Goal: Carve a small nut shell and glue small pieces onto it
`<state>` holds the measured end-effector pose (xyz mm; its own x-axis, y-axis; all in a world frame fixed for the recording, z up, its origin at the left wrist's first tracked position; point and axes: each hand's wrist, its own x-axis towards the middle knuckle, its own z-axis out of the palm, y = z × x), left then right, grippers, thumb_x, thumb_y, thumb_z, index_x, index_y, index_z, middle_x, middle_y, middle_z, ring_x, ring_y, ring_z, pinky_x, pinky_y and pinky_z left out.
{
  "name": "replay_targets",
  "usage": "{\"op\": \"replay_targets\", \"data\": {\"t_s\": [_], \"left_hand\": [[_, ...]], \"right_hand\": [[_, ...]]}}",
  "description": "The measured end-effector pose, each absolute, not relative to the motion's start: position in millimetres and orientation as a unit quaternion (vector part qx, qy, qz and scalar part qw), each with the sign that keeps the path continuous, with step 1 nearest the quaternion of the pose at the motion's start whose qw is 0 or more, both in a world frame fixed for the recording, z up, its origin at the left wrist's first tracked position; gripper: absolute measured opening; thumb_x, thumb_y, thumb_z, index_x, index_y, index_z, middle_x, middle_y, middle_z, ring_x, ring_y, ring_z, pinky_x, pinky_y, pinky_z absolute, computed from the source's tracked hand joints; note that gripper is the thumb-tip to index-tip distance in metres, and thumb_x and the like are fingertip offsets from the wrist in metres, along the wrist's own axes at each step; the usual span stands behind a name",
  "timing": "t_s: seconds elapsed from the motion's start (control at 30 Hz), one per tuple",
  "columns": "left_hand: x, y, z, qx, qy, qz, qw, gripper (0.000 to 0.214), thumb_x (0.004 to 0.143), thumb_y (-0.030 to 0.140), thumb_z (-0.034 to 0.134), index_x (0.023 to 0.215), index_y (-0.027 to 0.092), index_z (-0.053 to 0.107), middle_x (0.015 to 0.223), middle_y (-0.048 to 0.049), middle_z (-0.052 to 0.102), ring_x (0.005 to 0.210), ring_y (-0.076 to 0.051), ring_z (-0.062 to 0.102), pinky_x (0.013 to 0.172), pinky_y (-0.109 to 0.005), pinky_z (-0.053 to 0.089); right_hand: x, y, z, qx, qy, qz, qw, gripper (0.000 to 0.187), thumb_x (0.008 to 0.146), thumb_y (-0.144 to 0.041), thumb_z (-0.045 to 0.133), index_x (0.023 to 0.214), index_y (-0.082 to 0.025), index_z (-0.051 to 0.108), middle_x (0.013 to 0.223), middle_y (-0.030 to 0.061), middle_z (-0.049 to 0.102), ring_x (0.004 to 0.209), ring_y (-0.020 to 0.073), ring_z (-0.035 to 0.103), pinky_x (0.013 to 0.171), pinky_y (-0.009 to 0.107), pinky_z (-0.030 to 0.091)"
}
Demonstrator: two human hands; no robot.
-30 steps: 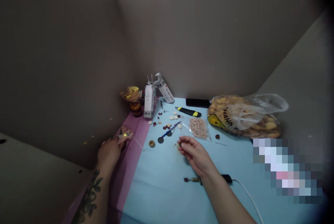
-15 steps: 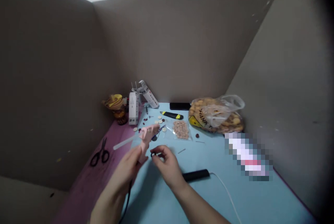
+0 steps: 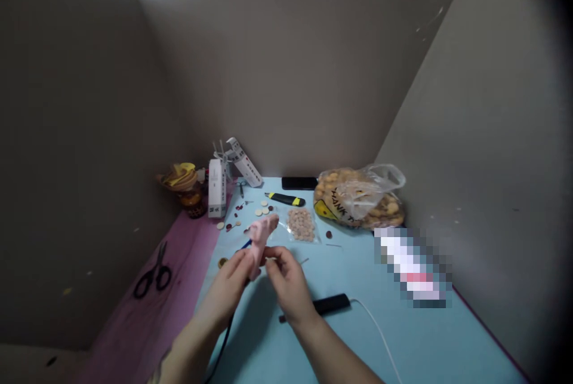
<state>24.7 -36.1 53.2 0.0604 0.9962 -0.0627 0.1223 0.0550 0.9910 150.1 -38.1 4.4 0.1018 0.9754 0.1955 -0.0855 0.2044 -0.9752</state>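
Observation:
My left hand (image 3: pixel 228 285) is wrapped round the handle of a pink glue gun (image 3: pixel 259 237), held upright above the blue table cover. A black cord (image 3: pixel 222 345) hangs below that hand. Close beside the handle, my right hand (image 3: pixel 289 282) has its thumb and fingers pinched together. Whatever sits in that pinch is hidden from me now. Several round white and dark red discs (image 3: pixel 262 212) lie on the table beyond the gun. A gold-coloured round piece (image 3: pixel 222 263) is just left of it.
Black scissors (image 3: pixel 154 276) lie on the purple strip at left. Behind are white boxes (image 3: pixel 217 190), a cup (image 3: pixel 191 202), a utility knife (image 3: pixel 286 199), a black phone (image 3: pixel 299 183), beige beads in a bag (image 3: pixel 301 224) and a larger full bag (image 3: pixel 358 199). A black bar (image 3: pixel 331 304) with white cable lies at right.
The glue gun has turned, and its clear glue stick no longer shows. My right hand, earlier pinching a small dark ring-like piece, has come closer to it. The whole view has shifted slightly.

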Motion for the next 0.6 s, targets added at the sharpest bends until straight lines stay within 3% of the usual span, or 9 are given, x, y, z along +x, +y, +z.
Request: {"op": "replay_targets", "data": {"t_s": [0.07,0.13,0.27,0.37,0.47,0.6], "left_hand": [[27,-35,50,0.616,0.541,0.403,0.407,0.03,0.083,0.045,0.056,0.085,0.018,0.068,0.08,-0.006,0.068,0.077,-0.022,0.061,0.073,-0.033,0.049],[30,-35,47,0.675,0.519,0.382,0.359,0.025,0.084,0.04,0.056,0.091,0.019,0.067,0.089,-0.0082,0.068,0.084,-0.024,0.061,0.079,-0.034,0.048],[27,-26,41,0.702,0.476,0.377,0.373,0.025,0.088,0.031,0.048,0.098,0.021,0.068,0.104,-0.0111,0.069,0.097,-0.024,0.062,0.087,-0.035,0.046],[18,-11,33,0.653,0.516,0.397,0.387,0.024,0.088,0.033,0.048,0.086,0.019,0.067,0.087,-0.0082,0.07,0.082,-0.022,0.064,0.076,-0.031,0.047],[9,1,21,0.619,0.531,0.401,0.417,0.026,0.087,0.039,0.049,0.073,0.02,0.058,0.066,-0.0017,0.061,0.062,-0.017,0.057,0.061,-0.027,0.043],[7,-2,11,0.634,0.488,0.377,0.467,0.03,0.089,0.041,0.046,0.069,0.02,0.052,0.061,0.002,0.052,0.056,-0.014,0.047,0.057,-0.024,0.037]], "right_hand": [[149,-37,1,-0.418,-0.469,0.485,0.609,0.026,0.088,-0.043,0.053,0.1,-0.024,0.065,0.096,0.0069,0.07,0.091,0.0229,0.065,0.082,0.037,0.05],[148,-35,-1,-0.395,-0.405,0.535,0.627,0.033,0.084,-0.049,0.059,0.105,-0.024,0.064,0.099,0.0075,0.07,0.096,0.0246,0.065,0.085,0.038,0.05],[147,-31,-2,-0.386,-0.271,0.594,0.652,0.042,0.071,-0.05,0.073,0.102,-0.022,0.065,0.092,0.0071,0.072,0.091,0.0257,0.066,0.081,0.039,0.051],[149,-29,1,-0.402,-0.226,0.595,0.659,0.035,0.069,-0.051,0.072,0.082,-0.02,0.067,0.077,0.0065,0.071,0.075,0.0242,0.066,0.068,0.036,0.052],[151,-30,4,-0.463,-0.239,0.574,0.631,0.026,0.066,-0.042,0.074,0.06,-0.019,0.062,0.061,0.0023,0.064,0.062,0.0185,0.059,0.06,0.03,0.047],[151,-34,7,-0.524,-0.266,0.576,0.568,0.028,0.062,-0.035,0.076,0.051,-0.017,0.058,0.052,-0.0017,0.056,0.052,0.0126,0.049,0.051,0.025,0.038]]}}
